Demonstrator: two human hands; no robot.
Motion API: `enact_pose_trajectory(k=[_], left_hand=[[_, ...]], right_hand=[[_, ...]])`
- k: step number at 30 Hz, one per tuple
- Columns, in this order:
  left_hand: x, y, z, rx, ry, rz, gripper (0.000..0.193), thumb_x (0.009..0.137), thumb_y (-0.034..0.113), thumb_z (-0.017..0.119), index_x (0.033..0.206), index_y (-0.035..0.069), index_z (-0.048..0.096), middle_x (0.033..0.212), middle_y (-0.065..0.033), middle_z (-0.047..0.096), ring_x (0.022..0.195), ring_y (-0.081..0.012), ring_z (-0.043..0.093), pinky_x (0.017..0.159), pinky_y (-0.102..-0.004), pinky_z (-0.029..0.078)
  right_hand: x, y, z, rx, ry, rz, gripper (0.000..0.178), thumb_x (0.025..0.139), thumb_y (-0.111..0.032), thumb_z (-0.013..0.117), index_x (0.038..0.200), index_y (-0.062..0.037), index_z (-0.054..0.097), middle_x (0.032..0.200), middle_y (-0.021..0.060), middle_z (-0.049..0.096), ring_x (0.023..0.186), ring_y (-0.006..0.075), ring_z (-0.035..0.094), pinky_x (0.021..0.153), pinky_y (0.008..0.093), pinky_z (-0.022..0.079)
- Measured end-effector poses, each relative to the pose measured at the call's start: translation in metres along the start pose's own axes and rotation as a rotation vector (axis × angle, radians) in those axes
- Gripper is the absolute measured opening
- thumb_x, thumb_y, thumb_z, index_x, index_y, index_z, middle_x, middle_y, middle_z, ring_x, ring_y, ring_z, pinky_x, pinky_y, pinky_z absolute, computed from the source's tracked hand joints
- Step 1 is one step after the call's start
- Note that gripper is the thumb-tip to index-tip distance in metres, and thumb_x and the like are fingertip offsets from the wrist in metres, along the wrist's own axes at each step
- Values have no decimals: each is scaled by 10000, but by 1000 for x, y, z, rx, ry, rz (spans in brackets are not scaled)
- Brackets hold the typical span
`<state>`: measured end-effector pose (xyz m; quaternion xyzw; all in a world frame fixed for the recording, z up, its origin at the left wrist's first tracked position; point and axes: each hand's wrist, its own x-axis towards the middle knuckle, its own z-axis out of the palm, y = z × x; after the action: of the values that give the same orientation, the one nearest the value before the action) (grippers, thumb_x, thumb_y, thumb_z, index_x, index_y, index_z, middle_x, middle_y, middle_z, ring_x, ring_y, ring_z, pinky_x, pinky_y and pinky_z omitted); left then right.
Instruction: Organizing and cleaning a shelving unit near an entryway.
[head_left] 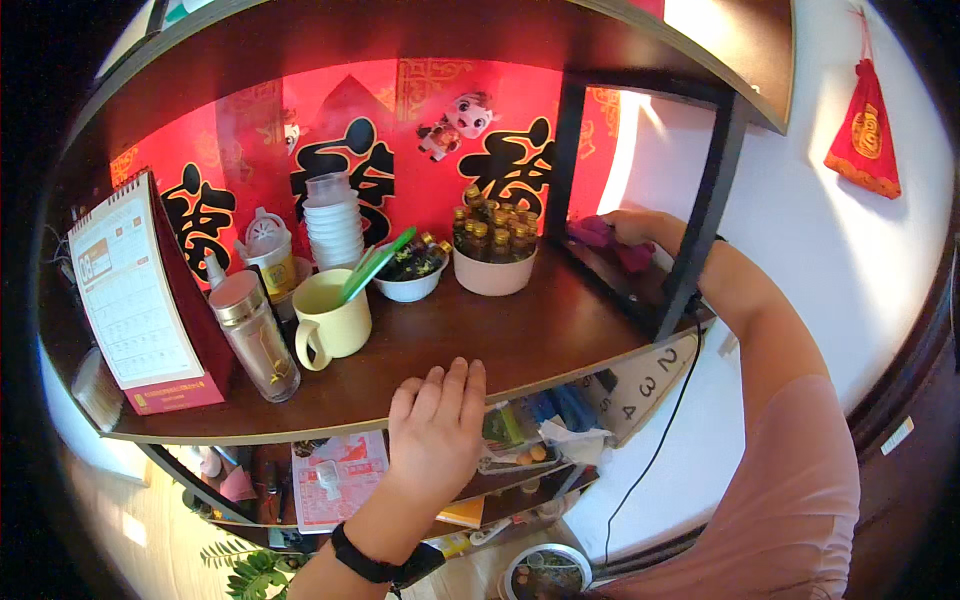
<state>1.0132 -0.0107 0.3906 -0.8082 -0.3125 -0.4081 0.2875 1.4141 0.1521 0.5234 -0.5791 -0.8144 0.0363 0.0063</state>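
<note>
A magenta cloth (600, 236) is pressed by the right hand (632, 226) onto the dark shelf (440, 345), at the far right behind the black upright post (700, 215); the fingers are closed on the cloth. The left hand (436, 428) is laid flat on the shelf's front edge, fingers spread, nothing held. Judged from this, wiping is in hand at the right end only; the stretch left of the post, crowded with a pink bowl of small bottles (494, 262), a yellow mug (330, 318) and a desk calendar (135, 300), seems yet to be done. The cloth is partly hidden by the post, and no dust or wiped trace can be made out.
</note>
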Motion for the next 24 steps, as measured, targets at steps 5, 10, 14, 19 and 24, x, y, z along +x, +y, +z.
enact_pose_trajectory(k=[5, 10, 14, 19, 24], left_hand=[[-2, -2, 0, -2, 40, -4, 395, 696, 88, 602, 1088, 40, 615, 1071, -88, 617, 955, -236, 576, 844, -393, 417], [-1, 1, 5, -15, 19, 0, 406, 710, 112, 622, 1109, 38, 601, 1101, -94, 611, 998, -249, 565, 869, -410, 407], [-3, -1, 1, -65, 10, -7, 428, 707, 127, 641, 1123, 36, 594, 1109, -98, 610, 998, -256, 566, 881, -416, 401], [-3, -2, 6, -19, 39, 14, 435, 701, 136, 653, 1120, 33, 594, 1113, -100, 609, 991, -247, 566, 890, -409, 404], [-4, -2, 6, -58, 8, 12, 419, 747, 109, 570, 1152, 2, 577, 1146, -126, 592, 1046, -257, 543, 943, -422, 373]], right_hand=[[-33, 1, 5, -169, 62, -47, 458, 824, -152, 518, 1282, -159, 517, 1095, 122, 651, 965, 236, 615, 883, 355, 455], [-80, 3, 14, 31, -10, 166, 400, 781, -97, 549, 1180, -84, 577, 1066, 165, 648, 960, 238, 608, 851, 358, 468], [-121, -39, 9, -96, -21, 110, 345, 817, -175, 579, 1129, -27, 584, 1115, 243, 606, 957, 307, 593, 854, 396, 467], [-169, -73, 13, -175, -5, 207, 366, 793, -115, 530, 1149, -43, 565, 1065, 241, 616, 958, 366, 584, 831, 413, 458], [-214, -103, 13, -117, -54, 338, 305, 802, -57, 479, 1090, -28, 578, 969, 215, 634, 883, 338, 585, 798, 409, 450]])
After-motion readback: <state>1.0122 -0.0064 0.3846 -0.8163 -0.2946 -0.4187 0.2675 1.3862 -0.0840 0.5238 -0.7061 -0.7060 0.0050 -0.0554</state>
